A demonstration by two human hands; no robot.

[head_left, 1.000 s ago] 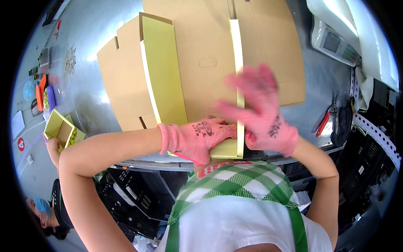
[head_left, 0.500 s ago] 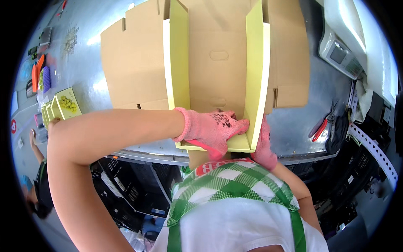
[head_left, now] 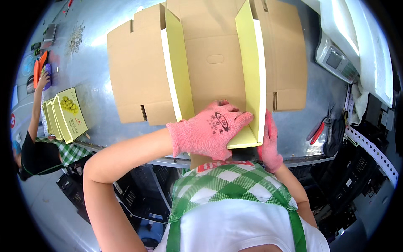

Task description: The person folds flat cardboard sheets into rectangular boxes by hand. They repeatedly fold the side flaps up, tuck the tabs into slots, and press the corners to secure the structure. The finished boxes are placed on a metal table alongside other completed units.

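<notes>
A cardboard box [head_left: 215, 80], half folded, lies in front of me with yellow side walls standing and brown flaps spread on both sides. My left hand [head_left: 214, 128], in a pink knitted glove, bends over the box's near end, fingers curled inside by the right corner. A yellow end flap [head_left: 244, 139] shows between that hand and the right wall [head_left: 253, 80]. Outside this wall, my right hand [head_left: 270, 145], gloved alike, presses against it near the same corner. Some of its fingers are hidden by the wall.
A digital scale [head_left: 336, 59] sits at the right, with red-handled pliers [head_left: 320, 131] nearer me. Yellow grape-printed boxes [head_left: 69, 113] are stacked at the left. A co-worker's hand [head_left: 43, 78] reaches to a purple netted item [head_left: 47, 72]. Black crates [head_left: 145, 189] stand below the metal table [head_left: 94, 136].
My left hand has turned and now covers the left part of the near end flap. The co-worker's arm has come over the table at the left. The whole view has shifted slightly.
</notes>
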